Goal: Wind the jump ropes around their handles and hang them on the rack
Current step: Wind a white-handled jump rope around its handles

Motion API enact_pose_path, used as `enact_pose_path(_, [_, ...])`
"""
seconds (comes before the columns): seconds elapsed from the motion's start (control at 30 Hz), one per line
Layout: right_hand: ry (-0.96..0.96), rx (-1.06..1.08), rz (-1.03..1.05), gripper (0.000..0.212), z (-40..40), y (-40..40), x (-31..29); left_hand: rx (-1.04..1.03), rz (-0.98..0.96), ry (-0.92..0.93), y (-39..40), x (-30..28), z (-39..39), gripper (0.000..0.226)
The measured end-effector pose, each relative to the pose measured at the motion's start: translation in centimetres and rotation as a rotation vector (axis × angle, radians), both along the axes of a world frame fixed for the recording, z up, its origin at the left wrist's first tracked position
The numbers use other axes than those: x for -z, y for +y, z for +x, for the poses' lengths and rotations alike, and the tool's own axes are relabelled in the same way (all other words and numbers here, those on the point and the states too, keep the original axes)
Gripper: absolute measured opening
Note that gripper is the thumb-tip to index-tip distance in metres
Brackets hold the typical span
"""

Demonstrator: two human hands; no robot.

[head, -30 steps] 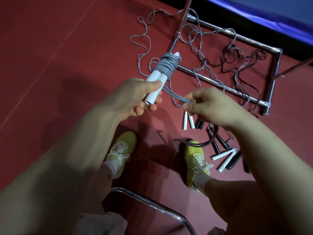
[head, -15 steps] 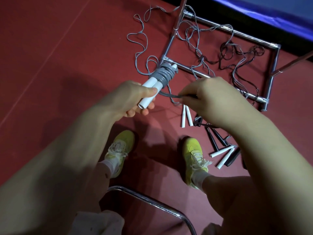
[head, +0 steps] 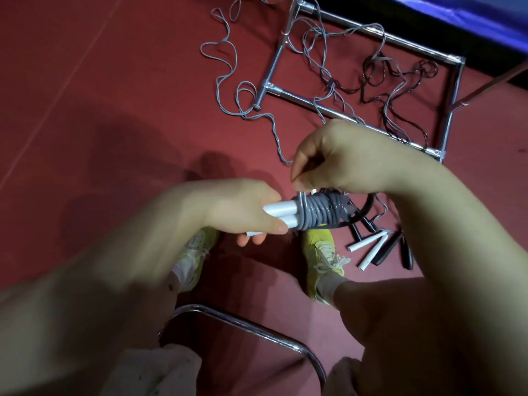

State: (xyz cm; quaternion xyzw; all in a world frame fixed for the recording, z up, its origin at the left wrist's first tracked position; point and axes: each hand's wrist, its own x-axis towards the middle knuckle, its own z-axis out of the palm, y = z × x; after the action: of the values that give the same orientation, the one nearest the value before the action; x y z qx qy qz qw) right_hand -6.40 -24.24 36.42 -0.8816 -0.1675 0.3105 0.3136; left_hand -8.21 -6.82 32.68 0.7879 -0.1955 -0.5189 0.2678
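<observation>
My left hand grips a pair of white handles held side by side, pointing right. Grey rope is coiled tightly around their far half. My right hand is just above the coil, its fingertips pinching the loose grey strand at the coil's left end. The chrome rack lies flat on the red floor beyond my hands. Loose grey ropes and dark ropes sprawl over its bars.
More white handles and black handles lie on the floor right of my yellow right shoe. A curved chrome tube passes between my knees. A blue mat edge runs along the top right.
Both hands came lower and closer to me. The handle bundle swung from pointing up-right to lying level. My right hand moved over the coil, taking up the slack strand.
</observation>
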Motion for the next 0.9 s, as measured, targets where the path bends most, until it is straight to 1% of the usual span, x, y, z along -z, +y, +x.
enact_pose_path(0.1, [0.102, -0.031, 0.054, 0.014, -0.1, 0.0, 0.4, 0.057, 0.005, 0.020, 0.0, -0.2, -0.2, 0.017])
enact_pose_path(0.2, [0.154, -0.046, 0.088, 0.013, -0.2, 0.1, 0.7, 0.074, 0.010, 0.040, -0.1, -0.3, -0.4, 0.016])
enact_pose_path(0.43, [0.150, -0.064, 0.163, 0.016, 0.0, 0.5, -0.2, 0.073, 0.045, 0.047, 0.6, -0.5, 0.1, 0.027])
enact_pose_path(0.53, [0.138, -0.041, 0.169, 0.022, 0.3, 0.5, 0.1, 0.064, -0.002, 0.083, 0.4, -0.9, 0.0, 0.024])
enact_pose_path(0.6, [0.172, -0.026, 0.175, 0.023, 0.5, 0.3, 0.5, 0.072, -0.026, 0.096, 0.4, -1.1, 0.0, 0.020])
enact_pose_path(0.63, [0.209, -0.024, 0.185, 0.023, 0.4, 0.3, 0.7, 0.084, -0.030, 0.095, 0.4, -1.1, -0.1, 0.019])
enact_pose_path(0.7, [0.340, -0.014, 0.220, 0.023, 0.3, 0.3, 1.1, 0.111, -0.034, 0.085, 0.5, -1.2, 0.0, 0.020])
enact_pose_path(0.77, [0.484, 0.012, 0.253, 0.018, 0.2, 0.4, 1.8, 0.116, -0.053, 0.102, 0.7, -1.3, 0.0, 0.018])
enact_pose_path(0.83, [0.572, 0.013, 0.261, 0.008, 0.0, 0.4, 2.3, 0.103, -0.077, 0.139, 0.9, -1.4, 0.0, 0.014])
enact_pose_path(0.9, [0.657, 0.045, 0.315, 0.009, -0.2, 0.4, 2.5, 0.068, -0.103, 0.169, 1.3, -1.7, 0.2, 0.015])
